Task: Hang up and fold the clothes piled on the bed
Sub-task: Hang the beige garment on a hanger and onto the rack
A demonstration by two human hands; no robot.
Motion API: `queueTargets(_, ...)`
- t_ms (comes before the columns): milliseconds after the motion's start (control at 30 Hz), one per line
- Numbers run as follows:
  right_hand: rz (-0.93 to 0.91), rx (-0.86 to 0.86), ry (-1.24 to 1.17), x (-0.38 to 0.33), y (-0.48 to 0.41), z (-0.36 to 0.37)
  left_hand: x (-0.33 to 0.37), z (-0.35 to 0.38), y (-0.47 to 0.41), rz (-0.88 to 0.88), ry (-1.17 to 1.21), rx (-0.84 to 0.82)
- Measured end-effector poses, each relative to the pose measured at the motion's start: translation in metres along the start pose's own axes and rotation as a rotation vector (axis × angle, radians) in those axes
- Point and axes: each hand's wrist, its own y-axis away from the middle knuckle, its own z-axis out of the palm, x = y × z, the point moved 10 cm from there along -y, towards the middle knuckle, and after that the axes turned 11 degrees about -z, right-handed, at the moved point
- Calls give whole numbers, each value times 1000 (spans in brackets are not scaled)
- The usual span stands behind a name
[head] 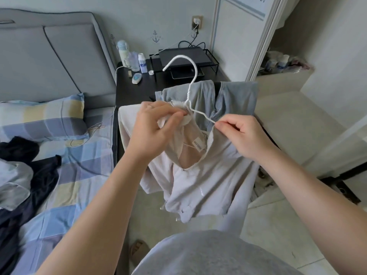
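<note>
I hold a pale beige-white hooded top (200, 179) up in front of me, over the gap beside the bed. A white wire hanger (190, 76) pokes out of its neck, hook pointing up and left. My left hand (156, 124) grips bunched collar fabric at the hanger's neck. My right hand (242, 133) pinches the collar edge where the hanger's right arm enters the top. A label shows inside the neck. On the bed at the left lie dark navy clothes (23, 175) and a light grey-blue garment (14, 183).
The bed (83, 175) has a blue-and-yellow checked sheet and a matching pillow (41, 118). A black nightstand (137, 86) carries bottles, a mug and a black rack. A grey garment (234, 98) hangs behind the top. An open wardrobe (278, 62) stands at right.
</note>
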Motion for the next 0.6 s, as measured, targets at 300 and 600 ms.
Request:
queueTargets(300, 4, -17, -39, 5, 4, -8, -13, -22, -5, 84, -227, 115)
queueTargets(600, -84, 151, 347, -14, -16, -64, -11, -22, -6, 58, -307, 28)
